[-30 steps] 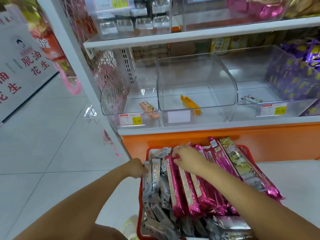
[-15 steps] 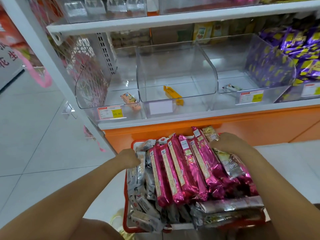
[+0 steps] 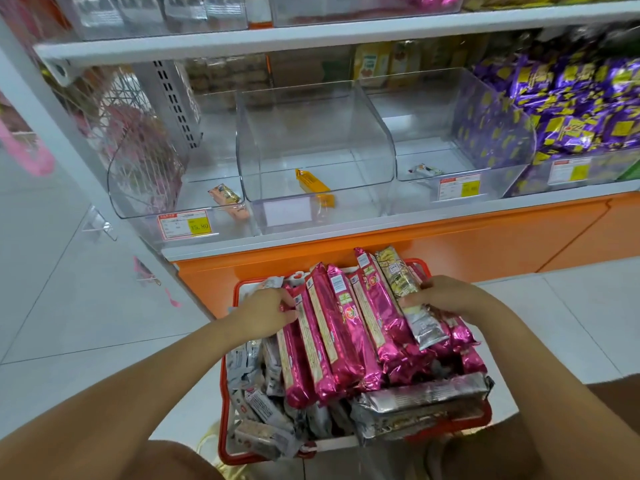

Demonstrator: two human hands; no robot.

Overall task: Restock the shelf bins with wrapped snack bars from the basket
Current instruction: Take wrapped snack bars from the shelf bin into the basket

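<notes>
Bars lie between left hand and right hand, both grips clasping them

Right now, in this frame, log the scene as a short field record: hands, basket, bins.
left hand: fingers curled on the left side of the pink bars
right hand: curled over the gold-and-silver bar at the row's right side
basket: red, packed with pink bars and silver bars
left bin: one orange bar
middle bin: one yellow bar
right bin: one small bar
far right: purple packs, piled
</notes>
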